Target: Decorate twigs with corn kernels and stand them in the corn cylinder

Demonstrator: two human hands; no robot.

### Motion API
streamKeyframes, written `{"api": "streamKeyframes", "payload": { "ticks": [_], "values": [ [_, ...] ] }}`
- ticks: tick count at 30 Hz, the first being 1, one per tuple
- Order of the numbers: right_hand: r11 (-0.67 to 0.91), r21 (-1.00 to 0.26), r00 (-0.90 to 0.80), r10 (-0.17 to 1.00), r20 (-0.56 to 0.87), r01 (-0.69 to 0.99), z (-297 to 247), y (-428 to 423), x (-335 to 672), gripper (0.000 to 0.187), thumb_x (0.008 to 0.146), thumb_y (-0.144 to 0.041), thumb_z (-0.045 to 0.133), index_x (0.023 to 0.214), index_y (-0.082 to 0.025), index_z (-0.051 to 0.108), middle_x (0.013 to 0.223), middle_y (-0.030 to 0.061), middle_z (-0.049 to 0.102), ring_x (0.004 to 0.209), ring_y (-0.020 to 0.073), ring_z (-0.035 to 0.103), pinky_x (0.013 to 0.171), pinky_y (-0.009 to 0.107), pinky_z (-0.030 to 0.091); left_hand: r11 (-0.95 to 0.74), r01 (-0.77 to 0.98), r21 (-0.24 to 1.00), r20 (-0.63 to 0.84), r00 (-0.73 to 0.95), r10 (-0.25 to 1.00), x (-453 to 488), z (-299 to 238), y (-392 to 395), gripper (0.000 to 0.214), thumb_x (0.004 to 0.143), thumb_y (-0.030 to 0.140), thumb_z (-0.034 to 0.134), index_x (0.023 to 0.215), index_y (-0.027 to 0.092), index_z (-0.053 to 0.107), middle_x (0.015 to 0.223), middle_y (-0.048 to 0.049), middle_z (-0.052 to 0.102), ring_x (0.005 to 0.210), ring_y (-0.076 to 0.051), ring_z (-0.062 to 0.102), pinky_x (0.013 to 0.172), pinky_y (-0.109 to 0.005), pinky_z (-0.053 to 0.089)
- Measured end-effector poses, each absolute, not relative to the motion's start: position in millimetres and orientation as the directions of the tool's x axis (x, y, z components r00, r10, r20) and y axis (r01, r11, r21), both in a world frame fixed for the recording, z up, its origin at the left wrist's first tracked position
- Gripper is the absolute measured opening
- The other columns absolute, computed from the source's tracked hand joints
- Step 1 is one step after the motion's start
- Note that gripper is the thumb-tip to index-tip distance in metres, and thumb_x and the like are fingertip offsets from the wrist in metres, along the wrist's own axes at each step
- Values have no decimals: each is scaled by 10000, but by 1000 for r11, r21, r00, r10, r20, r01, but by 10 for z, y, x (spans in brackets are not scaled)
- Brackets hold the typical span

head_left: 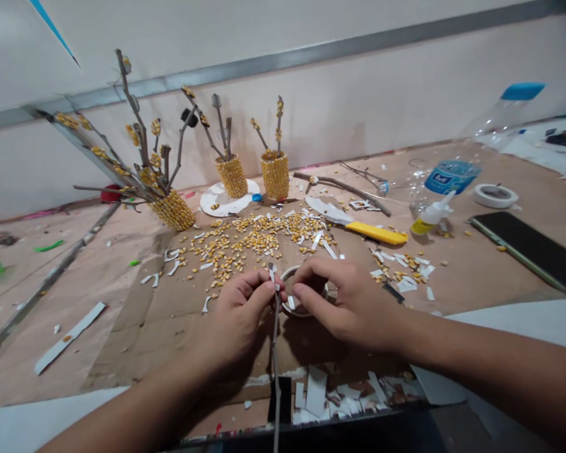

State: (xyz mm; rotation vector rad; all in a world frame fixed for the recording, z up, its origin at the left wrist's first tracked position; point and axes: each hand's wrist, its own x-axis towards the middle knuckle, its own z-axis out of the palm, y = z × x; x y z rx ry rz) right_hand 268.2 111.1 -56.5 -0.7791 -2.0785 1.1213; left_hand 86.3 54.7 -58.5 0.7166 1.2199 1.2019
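Note:
My left hand pinches a thin twig near its top, where a scrap of white tape is wrapped. The twig runs down toward the table's front edge. My right hand is closed round a small roll of tape that sits between both hands on the cardboard sheet. A scatter of yellow corn kernels lies just beyond the hands.
Three kernel-covered pots with decorated twigs stand at the back. A yellow-handled cutter, glue bottle, plastic bottle, tape roll and phone lie right. White paper scraps litter the front.

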Motion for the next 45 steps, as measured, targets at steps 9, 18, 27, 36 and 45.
{"api": "streamKeyframes", "payload": {
  "ticks": [9, 18, 27, 36, 45],
  "values": [
    [20, -1000, -636, 771, 21, -9, -631, 1220, 2656, 243, 961, -426, 699, 909, -188, 697, 780, 23, 742, 703, 161, 691, 677, 300, 546, 474, -358, 804, -441, 176, 880, 899, -635, 434, 265, 827, 388, 872, 776, 159, 748, 646, -8, 644, 515, -80, 489, 508, -210, 327],
    [-2, -994, -631, 772, -72, 110, -621, 1264, 2687, 325, 867, -486, 780, 766, -181, 732, 688, 15, 695, 620, 131, 579, 559, 258, 435, 486, -306, 819, -434, 224, 873, 877, -677, 408, 334, 830, 467, 875, 750, 164, 757, 668, -29, 662, 548, -110, 550, 514, -224, 387],
    [-201, -976, -660, 722, -207, 87, -590, 1292, 2679, 434, 766, -568, 851, 694, -195, 641, 513, -64, 524, 446, 81, 422, 416, 232, 278, 386, -64, 920, -372, 170, 913, 839, -644, 422, 332, 785, 485, 894, 723, 196, 742, 620, -4, 602, 539, -123, 477, 511, -249, 366],
    [-372, -927, -719, 631, -291, 48, -579, 1264, 2661, 435, 720, -518, 905, 679, -177, 637, 673, 8, 690, 466, 58, 421, 432, 222, 265, 315, -57, 947, -302, 162, 939, 904, -636, 428, 319, 754, 457, 901, 704, 187, 740, 720, -34, 625, 679, -169, 532, 614, -278, 409],
    [-405, -913, -742, 598, -304, 48, -663, 1284, 2610, 522, 701, -601, 891, 672, -157, 617, 671, 2, 656, 457, 37, 380, 429, 218, 226, 307, 46, 951, -310, 119, 943, 981, -620, 364, 180, 859, 353, 737, 835, 175, 748, 817, -48, 698, 773, -194, 608, 742, -311, 488]
  ]
}}
